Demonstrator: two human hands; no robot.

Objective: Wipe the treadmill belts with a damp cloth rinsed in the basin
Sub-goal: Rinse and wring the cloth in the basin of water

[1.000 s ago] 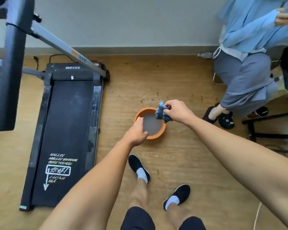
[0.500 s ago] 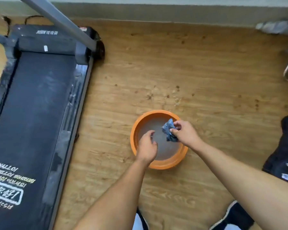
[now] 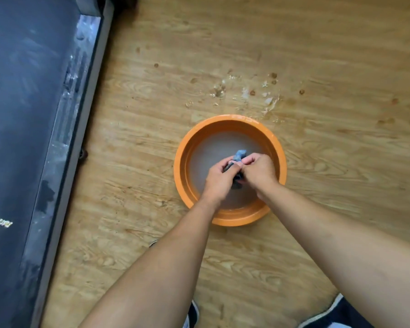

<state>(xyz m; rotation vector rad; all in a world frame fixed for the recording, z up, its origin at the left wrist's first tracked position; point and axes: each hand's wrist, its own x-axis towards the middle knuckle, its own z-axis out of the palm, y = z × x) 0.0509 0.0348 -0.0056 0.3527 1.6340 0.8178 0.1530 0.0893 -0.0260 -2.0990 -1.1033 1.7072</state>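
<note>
A round orange plastic basin (image 3: 230, 121) is sitting on the light wood-grain floor (image 3: 152, 114), near the middle of it, and is holding cloudy grey water (image 3: 211, 152). Both hands are working over the water, inside the basin's rim. The left hand (image 3: 219, 179) is curling its fingers round the dark, wet part of a crumpled blue-grey cloth (image 3: 240, 153), with its thumb lying across the top. The right hand (image 3: 258, 171) is clamping its fingers on the same cloth from the other side, and the two hands are touching. A lighter blue tuft of the cloth is poking up beyond the knuckles. Whether the cloth's lower end is dipping into the water cannot be told. Wet drops and splashes (image 3: 246, 93) are lying on the floor just beyond the basin's far rim. The black treadmill belt (image 3: 21, 91), with its streaked grey side rail (image 3: 66, 129), is running along the floor's left edge, well apart from the basin. A dark shoe with white trim (image 3: 336, 313) is showing at the floor's near right corner.
</note>
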